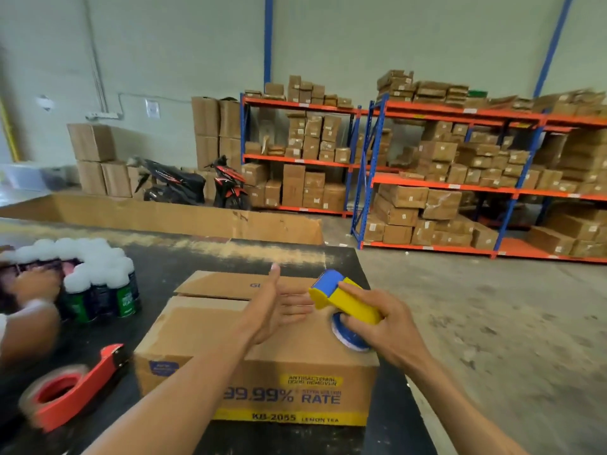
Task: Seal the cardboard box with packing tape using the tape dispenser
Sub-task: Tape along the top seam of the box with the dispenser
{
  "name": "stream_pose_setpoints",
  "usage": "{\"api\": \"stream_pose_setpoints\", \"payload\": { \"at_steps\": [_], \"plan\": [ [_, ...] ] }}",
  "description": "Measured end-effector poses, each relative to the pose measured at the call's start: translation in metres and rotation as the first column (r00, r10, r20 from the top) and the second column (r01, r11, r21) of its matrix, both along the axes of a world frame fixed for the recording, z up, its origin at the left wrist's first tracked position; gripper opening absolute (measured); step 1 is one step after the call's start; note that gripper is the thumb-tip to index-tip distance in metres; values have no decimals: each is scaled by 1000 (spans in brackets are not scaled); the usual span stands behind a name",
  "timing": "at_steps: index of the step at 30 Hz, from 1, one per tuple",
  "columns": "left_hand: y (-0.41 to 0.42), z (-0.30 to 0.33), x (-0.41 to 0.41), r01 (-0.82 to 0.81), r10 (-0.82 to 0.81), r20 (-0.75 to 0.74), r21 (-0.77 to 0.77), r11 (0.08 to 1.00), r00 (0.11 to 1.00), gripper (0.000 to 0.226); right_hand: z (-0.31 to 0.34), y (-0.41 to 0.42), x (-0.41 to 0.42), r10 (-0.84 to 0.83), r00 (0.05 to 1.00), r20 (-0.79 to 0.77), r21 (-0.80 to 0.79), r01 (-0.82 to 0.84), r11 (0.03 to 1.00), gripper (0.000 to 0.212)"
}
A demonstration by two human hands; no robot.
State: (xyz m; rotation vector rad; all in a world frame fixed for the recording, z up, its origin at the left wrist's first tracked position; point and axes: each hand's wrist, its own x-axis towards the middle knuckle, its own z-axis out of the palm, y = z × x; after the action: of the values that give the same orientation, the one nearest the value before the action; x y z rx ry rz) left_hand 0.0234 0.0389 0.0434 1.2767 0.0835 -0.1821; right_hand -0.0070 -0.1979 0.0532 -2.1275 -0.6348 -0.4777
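Right hand [381,326] around yellow tape dispenser [345,298]; left hand [279,307] flat, fingers spread.

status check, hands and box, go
Right hand gripping yellow tape dispenser over cardboard box. Left hand open, beside dispenser. Top flaps closed, no tape visible on seam. Nothing blocking.

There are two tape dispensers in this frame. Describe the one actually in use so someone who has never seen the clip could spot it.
Start at the cardboard box on the black table. Over its right top edge, the right hand grips a yellow tape dispenser with a blue front and a blue roll. The other dispenser, red, lies unheld on the table left of the box.
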Motion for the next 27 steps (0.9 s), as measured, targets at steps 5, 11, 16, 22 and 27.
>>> {"api": "stream_pose_setpoints", "payload": {
  "at_steps": [5, 11, 16, 22, 27],
  "plan": [
    [31, 36, -16, -10, 6, -15, -228, 974, 1000, 77, 2, 37, 16, 58, 965, 255, -94, -35, 995, 57],
    [61, 45, -25, -161, 162, 9, -52, 986, 987, 21, -3, 77, 30, 159, 943, 292, -128, -127, 984, 57],
    [93, 44, -26, -260, 259, -24, -59, 964, 966, 22, 3, 111, 36, 228, 935, 273, -118, -203, 972, 56],
    [117, 40, -11, -464, 464, 14, -3, 886, 886, 17, 4, 146, 50, 255, 940, 227, -98, -239, 966, 59],
    [126, 29, 0, -525, 522, -69, -24, 851, 850, 16, -7, 161, 59, 260, 945, 200, -41, -257, 965, 58]
  ]
}}
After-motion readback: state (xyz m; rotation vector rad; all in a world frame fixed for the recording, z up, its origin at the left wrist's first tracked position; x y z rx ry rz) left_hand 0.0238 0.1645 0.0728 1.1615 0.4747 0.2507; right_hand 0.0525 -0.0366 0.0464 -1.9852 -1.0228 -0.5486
